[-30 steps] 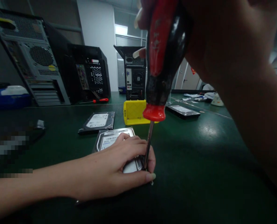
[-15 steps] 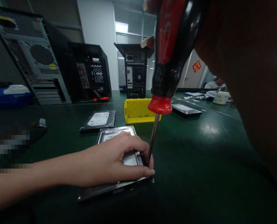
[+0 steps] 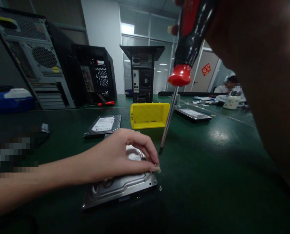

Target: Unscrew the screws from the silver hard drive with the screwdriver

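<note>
A silver hard drive [image 3: 125, 190] lies on the green table directly in front of me. Over its right end, my left hand [image 3: 120, 156] pinches a tiny screw [image 3: 155, 165] between thumb and forefinger; only a speck of it shows. My right hand [image 3: 229, 35], dark and close to the camera, is wrapped round a red and black screwdriver [image 3: 187, 48]. The screwdriver's tip hangs just right of my left fingertips, apart from the drive. Another small screw [image 3: 160, 188] rests on the table beside the drive's right corner.
Beyond the drive stands a yellow bin [image 3: 149, 115] with small bits inside. Other hard drives lie at left [image 3: 103, 125] and right [image 3: 193, 114]. Computer cases [image 3: 142, 74] line the back, with a red-handled screwdriver [image 3: 107, 103] before them. A person [image 3: 229, 85] sits far right.
The screwdriver has lifted off the drive's corner, moving up and to the right. My left hand has risen slightly from the drive, its thumb and forefinger now pinched together.
</note>
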Motion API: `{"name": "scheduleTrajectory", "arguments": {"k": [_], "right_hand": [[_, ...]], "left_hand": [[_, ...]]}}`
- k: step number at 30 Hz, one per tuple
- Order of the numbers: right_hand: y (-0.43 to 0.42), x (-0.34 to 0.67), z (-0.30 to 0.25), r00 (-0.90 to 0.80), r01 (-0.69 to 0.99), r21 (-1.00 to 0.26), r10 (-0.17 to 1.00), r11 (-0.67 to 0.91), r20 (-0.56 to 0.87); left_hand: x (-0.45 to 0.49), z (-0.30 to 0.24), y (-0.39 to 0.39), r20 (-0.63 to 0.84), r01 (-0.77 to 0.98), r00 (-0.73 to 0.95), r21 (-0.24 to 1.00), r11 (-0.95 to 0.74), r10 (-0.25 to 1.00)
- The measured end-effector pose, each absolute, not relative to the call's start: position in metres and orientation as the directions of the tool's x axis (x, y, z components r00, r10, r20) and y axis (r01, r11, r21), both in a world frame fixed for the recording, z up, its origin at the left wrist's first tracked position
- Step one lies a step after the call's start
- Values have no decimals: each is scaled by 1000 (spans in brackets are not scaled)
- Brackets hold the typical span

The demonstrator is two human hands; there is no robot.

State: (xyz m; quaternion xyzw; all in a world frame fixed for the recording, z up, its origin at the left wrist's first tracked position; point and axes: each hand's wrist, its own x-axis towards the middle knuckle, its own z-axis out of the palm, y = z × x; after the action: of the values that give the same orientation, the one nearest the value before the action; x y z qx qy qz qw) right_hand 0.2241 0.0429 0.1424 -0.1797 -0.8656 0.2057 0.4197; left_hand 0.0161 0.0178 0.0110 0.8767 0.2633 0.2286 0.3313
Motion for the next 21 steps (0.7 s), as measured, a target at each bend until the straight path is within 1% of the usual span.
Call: {"name": "scheduleTrajectory", "arguments": {"k": [3, 5, 7, 9, 10, 11, 14, 17, 19, 21], "right_hand": [[53, 231, 144, -573, 155, -492, 484, 857, 661], [59, 232, 142, -553, 144, -458, 455, 877, 698], [66, 229, 137, -513, 85, -395, 380, 915, 770], [71, 223, 130, -475, 0, -307, 270, 952, 837], [72, 219, 126, -521, 19, -283, 252, 959, 816], [72, 216, 123, -547, 30, -234, 212, 972, 810], [67, 211, 116, -599, 26, -132, 121, 991, 791], [62, 211, 114, -635, 39, -119, 117, 992, 763], [63, 211, 113, -642, 50, -146, 143, 988, 753], [67, 211, 111, -616, 40, -198, 180, 979, 767]], "left_hand": [[10, 18, 26, 251, 337, 715, 695, -635, 653], [5, 23, 33, 257, 373, 692, 673, -639, 675], [0, 27, 38, 265, 397, 689, 641, -657, 675], [-4, 30, 42, 274, 416, 685, 614, -671, 675], [-6, 31, 44, 277, 427, 677, 608, -670, 682], [-7, 33, 45, 278, 436, 666, 608, -664, 692], [-9, 35, 47, 270, 453, 635, 628, -632, 724], [-10, 35, 48, 257, 453, 622, 652, -608, 739], [-11, 35, 48, 255, 444, 623, 664, -602, 740], [-10, 35, 47, 251, 434, 637, 665, -608, 729]]}}
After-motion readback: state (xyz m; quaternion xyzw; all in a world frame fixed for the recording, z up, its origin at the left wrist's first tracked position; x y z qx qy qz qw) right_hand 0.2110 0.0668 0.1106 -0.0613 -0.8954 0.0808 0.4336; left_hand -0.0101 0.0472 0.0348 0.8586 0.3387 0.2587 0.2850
